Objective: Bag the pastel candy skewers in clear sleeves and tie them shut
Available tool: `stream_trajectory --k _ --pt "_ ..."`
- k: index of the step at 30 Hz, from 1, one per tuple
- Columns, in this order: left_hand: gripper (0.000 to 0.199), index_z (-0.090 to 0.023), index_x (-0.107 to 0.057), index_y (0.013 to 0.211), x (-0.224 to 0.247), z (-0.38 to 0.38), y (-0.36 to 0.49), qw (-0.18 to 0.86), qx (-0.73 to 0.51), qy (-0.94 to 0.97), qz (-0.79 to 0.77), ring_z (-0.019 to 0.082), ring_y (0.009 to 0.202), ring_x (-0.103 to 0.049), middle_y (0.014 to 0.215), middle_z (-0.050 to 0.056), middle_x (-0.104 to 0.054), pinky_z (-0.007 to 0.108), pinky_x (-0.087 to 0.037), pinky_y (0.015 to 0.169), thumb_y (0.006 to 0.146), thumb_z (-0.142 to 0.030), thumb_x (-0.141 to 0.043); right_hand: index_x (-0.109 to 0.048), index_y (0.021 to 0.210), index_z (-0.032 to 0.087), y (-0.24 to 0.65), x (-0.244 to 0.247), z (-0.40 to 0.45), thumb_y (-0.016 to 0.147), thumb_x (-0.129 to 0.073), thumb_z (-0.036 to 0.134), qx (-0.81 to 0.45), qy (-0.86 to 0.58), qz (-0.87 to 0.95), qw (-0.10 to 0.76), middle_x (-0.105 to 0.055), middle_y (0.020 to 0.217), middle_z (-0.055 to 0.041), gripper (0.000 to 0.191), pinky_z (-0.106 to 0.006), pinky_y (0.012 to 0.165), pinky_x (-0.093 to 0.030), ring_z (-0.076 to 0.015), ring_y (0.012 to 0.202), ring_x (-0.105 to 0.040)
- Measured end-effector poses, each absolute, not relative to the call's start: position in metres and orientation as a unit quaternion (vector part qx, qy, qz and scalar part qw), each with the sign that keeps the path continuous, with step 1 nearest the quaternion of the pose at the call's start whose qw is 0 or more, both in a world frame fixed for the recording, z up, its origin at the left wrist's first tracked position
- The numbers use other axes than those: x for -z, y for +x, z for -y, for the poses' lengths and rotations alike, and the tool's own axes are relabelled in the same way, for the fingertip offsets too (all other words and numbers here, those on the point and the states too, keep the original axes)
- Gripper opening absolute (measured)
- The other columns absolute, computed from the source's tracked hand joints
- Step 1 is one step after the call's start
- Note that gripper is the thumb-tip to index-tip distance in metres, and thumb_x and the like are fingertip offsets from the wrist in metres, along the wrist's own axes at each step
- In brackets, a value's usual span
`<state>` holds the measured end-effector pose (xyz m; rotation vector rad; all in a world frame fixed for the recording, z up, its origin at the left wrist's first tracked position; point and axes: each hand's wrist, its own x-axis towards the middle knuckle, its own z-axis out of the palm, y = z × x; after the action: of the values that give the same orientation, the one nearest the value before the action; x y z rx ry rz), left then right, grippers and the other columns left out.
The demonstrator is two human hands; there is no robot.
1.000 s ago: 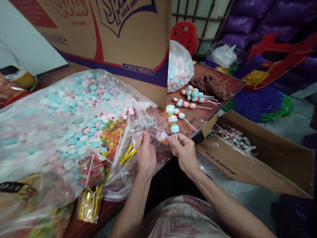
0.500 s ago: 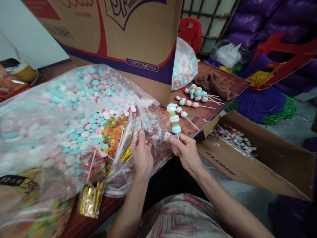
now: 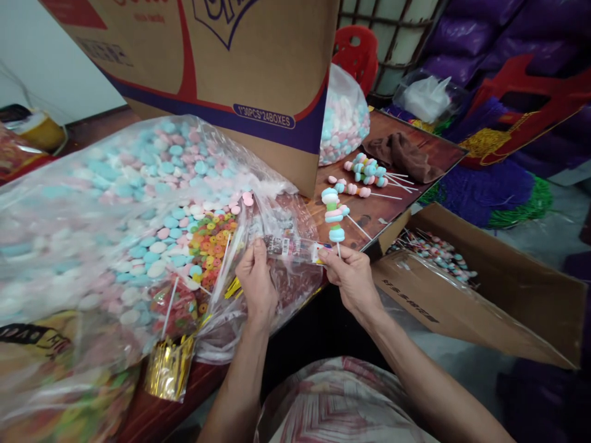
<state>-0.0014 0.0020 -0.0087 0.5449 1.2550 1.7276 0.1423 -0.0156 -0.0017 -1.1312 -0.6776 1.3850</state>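
Between my two hands a small clear printed wrapper point(image 3: 292, 248) is stretched out flat. My left hand point(image 3: 258, 280) pinches its left end. The fingers of my right hand point(image 3: 348, 274) are closed on its right end and also on the white stick of a candy skewer point(image 3: 335, 215). That skewer stands upright, with blue, white, pink and green pieces on it. To the left, an open clear bag point(image 3: 184, 147) holds pastel candies point(image 3: 157, 249) and fruit-coloured ring candies point(image 3: 215, 243). Several skewers point(image 3: 367, 169) lie on the table beyond my right hand.
A large carton point(image 3: 258, 80) stands behind the bag. On the right, below the table edge, an open box point(image 3: 415, 301) holds many skewers. A brown cloth point(image 3: 401, 157) lies on the table point(image 3: 429, 144). Gold twist ties point(image 3: 168, 369) are at the near edge.
My hands have moved apart, and the wrapper is now pulled straight with its print showing. The skewer in my right hand has shifted slightly right.
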Motion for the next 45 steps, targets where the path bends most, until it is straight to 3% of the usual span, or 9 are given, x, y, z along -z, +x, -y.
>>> stream_trajectory --k 5,12,16,19,26,31,34,39,45 --pt "0.030 -0.017 -0.072 0.075 0.003 -0.006 -0.004 0.442 -0.719 0.218 -0.490 0.009 0.067 -0.051 0.070 -0.003 -0.058 0.021 -0.042 0.063 0.062 -0.039 -0.088 -0.050 0.055 0.017 0.147 0.006 0.017 0.073 -0.080 0.037 -0.571 -0.493 0.325 0.570 -0.032 0.052 0.0080 0.040 -0.024 0.046 -0.011 -0.0041 0.047 -0.019" --pt "0.048 -0.016 -0.047 0.054 0.006 -0.005 0.002 0.387 -0.735 0.226 -0.508 0.006 0.052 -0.033 0.054 -0.007 -0.038 0.018 -0.032 0.052 0.075 -0.044 -0.080 -0.049 0.054 0.018 0.145 0.002 0.016 0.074 -0.079 0.039 -0.560 -0.493 0.337 0.575 -0.033 0.050 0.0080 0.042 -0.024 0.046 -0.013 -0.0046 0.047 -0.020" --pt "0.035 -0.018 -0.064 0.073 0.004 -0.003 0.003 0.452 -0.732 0.192 -0.473 0.008 0.068 -0.055 0.076 -0.003 -0.063 0.020 -0.045 0.064 0.071 -0.049 -0.081 -0.047 0.054 0.018 0.141 0.002 0.016 0.074 -0.078 0.041 -0.538 -0.509 0.336 0.582 -0.032 0.050 0.0079 0.043 -0.024 0.046 -0.015 -0.0053 0.048 -0.020" --pt "0.029 -0.021 -0.070 0.085 0.002 -0.002 0.000 0.516 -0.712 0.153 -0.451 0.012 0.078 -0.063 0.093 0.000 -0.071 0.023 -0.049 0.069 0.069 -0.040 -0.085 -0.047 0.054 0.019 0.141 0.001 0.017 0.075 -0.077 0.041 -0.527 -0.517 0.353 0.574 -0.032 0.051 0.0074 0.043 -0.025 0.047 -0.016 -0.0062 0.049 -0.021" --pt "0.021 -0.020 -0.071 0.078 0.008 -0.008 -0.013 0.541 -0.705 0.095 -0.449 0.011 0.075 -0.066 0.086 0.000 -0.073 0.025 -0.050 0.072 0.064 -0.020 -0.087 -0.049 0.055 0.019 0.144 0.002 0.020 0.077 -0.075 0.040 -0.507 -0.535 0.407 0.539 -0.033 0.053 0.0062 0.041 -0.026 0.050 -0.018 -0.0081 0.053 -0.024" --pt "0.021 -0.020 -0.070 0.073 0.011 -0.008 -0.013 0.489 -0.730 0.130 -0.460 0.008 0.076 -0.063 0.083 -0.003 -0.071 0.020 -0.048 0.070 0.063 -0.020 -0.088 -0.047 0.054 0.019 0.144 0.004 0.019 0.078 -0.075 0.038 -0.510 -0.533 0.398 0.546 -0.033 0.053 0.0068 0.041 -0.026 0.050 -0.019 -0.0078 0.052 -0.024" --pt "0.024 -0.021 -0.070 0.077 0.009 -0.009 -0.014 0.524 -0.713 0.125 -0.448 0.008 0.075 -0.063 0.084 -0.003 -0.071 0.020 -0.048 0.067 0.062 -0.019 -0.088 -0.053 0.056 0.018 0.144 0.004 0.018 0.078 -0.074 0.038 -0.507 -0.538 0.392 0.548 -0.035 0.054 0.0065 0.036 -0.026 0.050 -0.019 -0.0076 0.052 -0.024" --pt "0.021 -0.020 -0.072 0.082 0.005 -0.013 -0.016 0.584 -0.672 0.126 -0.438 0.015 0.081 -0.069 0.095 0.004 -0.075 0.024 -0.050 0.065 0.070 -0.032 -0.085 -0.062 0.059 0.017 0.145 -0.002 0.017 0.078 -0.074 0.036 -0.498 -0.534 0.418 0.541 -0.038 0.055 0.0055 0.029 -0.025 0.051 -0.022 -0.0085 0.054 -0.027" --pt "0.026 -0.017 -0.070 0.077 0.005 -0.015 -0.014 0.563 -0.666 0.122 -0.474 0.013 0.071 -0.067 0.079 0.001 -0.073 0.023 -0.052 0.067 0.060 -0.022 -0.089 -0.063 0.059 0.017 0.145 -0.001 0.018 0.078 -0.074 0.035 -0.503 -0.532 0.430 0.528 -0.041 0.054 0.0048 0.028 -0.025 0.051 -0.022 -0.0089 0.053 -0.028"
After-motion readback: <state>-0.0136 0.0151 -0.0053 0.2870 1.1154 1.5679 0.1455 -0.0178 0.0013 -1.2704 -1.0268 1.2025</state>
